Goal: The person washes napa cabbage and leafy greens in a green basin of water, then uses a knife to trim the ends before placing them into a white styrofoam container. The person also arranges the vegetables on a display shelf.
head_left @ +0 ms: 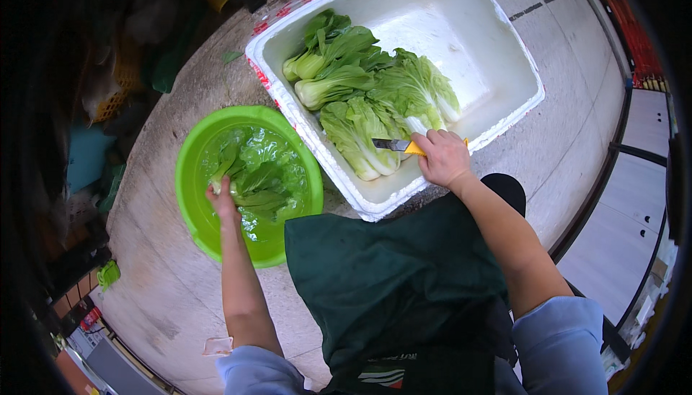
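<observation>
Over here, the left hand (224,197) grasps leafy greens (257,184) inside the rim of the green basin (189,204); the right hand (443,157) grips a yellow-handled knife (414,148) by the near edge of the white box (497,45). A striped emblem (383,376) marks the apron (396,280).

Light-blue sleeves (559,337) flank a dark green apron (393,272) marked with a small white-striped emblem (382,376).

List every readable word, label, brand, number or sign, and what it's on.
None that I can quote.
Dark green apron: faint lettering above a striped patch, too small to read reliably.
White foam box: red marks along its outer side, too oblique to read.
Yellow knife: no lettering discernible.
</observation>
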